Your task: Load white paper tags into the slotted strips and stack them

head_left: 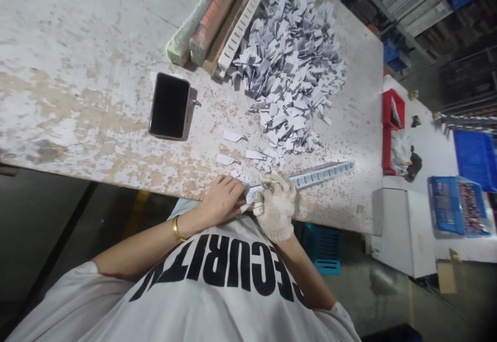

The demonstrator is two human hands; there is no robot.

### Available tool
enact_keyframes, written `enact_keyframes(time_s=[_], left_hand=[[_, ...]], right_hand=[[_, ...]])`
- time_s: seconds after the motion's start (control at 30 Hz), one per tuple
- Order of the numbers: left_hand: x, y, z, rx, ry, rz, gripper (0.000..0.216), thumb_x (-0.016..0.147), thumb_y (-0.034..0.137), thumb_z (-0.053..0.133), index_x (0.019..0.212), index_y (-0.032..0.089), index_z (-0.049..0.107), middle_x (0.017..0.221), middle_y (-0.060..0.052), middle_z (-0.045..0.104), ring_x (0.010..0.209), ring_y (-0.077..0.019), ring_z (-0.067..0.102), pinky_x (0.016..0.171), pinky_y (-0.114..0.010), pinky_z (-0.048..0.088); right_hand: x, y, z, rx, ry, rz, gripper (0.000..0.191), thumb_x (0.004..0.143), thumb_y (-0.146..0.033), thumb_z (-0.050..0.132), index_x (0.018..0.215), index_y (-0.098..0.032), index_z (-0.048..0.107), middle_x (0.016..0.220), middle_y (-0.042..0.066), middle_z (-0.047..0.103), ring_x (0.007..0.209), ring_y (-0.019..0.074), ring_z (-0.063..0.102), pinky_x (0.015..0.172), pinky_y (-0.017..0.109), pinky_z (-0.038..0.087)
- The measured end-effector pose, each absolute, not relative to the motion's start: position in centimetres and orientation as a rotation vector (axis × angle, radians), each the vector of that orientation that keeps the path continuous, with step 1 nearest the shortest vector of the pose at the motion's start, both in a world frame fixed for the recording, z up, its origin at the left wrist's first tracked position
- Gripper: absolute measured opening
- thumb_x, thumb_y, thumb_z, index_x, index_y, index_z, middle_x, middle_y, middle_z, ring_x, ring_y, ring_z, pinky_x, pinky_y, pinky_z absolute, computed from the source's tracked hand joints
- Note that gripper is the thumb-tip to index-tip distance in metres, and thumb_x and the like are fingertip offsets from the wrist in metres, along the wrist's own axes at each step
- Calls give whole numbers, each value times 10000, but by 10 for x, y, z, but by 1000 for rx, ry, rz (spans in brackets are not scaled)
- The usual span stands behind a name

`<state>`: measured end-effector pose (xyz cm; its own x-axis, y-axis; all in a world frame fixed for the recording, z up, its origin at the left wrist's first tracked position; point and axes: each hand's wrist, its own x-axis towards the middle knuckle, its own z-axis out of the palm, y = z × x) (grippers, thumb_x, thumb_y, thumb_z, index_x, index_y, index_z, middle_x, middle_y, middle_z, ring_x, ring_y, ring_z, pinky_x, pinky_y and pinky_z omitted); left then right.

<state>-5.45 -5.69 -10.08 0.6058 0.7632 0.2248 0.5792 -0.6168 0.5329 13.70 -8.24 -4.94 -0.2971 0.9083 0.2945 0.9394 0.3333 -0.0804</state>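
A long pale-blue slotted strip (pixel 324 175) lies slantwise near the table's front edge. My right hand (pixel 276 205), in a whitish knitted glove, is closed over the strip's near end. My bare left hand (pixel 223 197), with a gold bracelet at the wrist, is beside that end, its fingers curled together; what they pinch, if anything, is hidden. Just beyond my hands lie a few loose white tags (pixel 254 154). Farther off, a large heap of small white and grey pieces (pixel 295 68) spreads over the table.
Several long bars, among them a white slotted bar (pixel 243 26), lie side by side left of the heap. A dark-screened phone (pixel 170 105) rests on the worn table (pixel 97 99). To the right are a red bin (pixel 394 105) and a blue crate (pixel 446 205); a teal crate (pixel 326 249) is below the table.
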Motion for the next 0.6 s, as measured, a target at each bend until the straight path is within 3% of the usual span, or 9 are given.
enact_keyframes(time_s=[0.1, 0.33, 0.53, 0.6], left_hand=[[-55, -56, -100, 2409, 1052, 608, 234, 877, 320, 660, 1017, 175, 540, 968, -101, 658, 917, -283, 566, 818, -413, 397], [-52, -56, -99, 2378, 1050, 626, 246, 905, 381, 655, 994, 171, 563, 958, -110, 658, 899, -290, 570, 794, -418, 395], [-65, -48, -94, 2440, 1007, 561, 245, 947, 387, 606, 1029, 156, 590, 995, -115, 671, 959, -295, 569, 856, -432, 402], [-75, -38, -90, 2436, 1067, 552, 236, 941, 337, 596, 1081, 147, 600, 1054, -129, 677, 994, -306, 570, 868, -438, 409]], right_hand=[[137, -81, -56, -1635, -2310, -131, 71, 862, -167, 595, 867, -202, 656, 1082, 113, 699, 1240, 299, 576, 1167, 598, 365], [136, -80, -70, -1544, -2206, -137, 89, 915, -162, 552, 883, -201, 626, 1113, 133, 696, 1232, 287, 603, 1164, 602, 397], [147, -83, -70, -1547, -2244, -68, 224, 956, -358, 547, 819, -210, 644, 1128, 135, 692, 1293, 326, 551, 1187, 630, 339], [156, -86, -69, -1550, -2172, 9, 238, 944, -380, 545, 808, -212, 645, 1199, 139, 673, 1300, 329, 540, 1168, 601, 379]])
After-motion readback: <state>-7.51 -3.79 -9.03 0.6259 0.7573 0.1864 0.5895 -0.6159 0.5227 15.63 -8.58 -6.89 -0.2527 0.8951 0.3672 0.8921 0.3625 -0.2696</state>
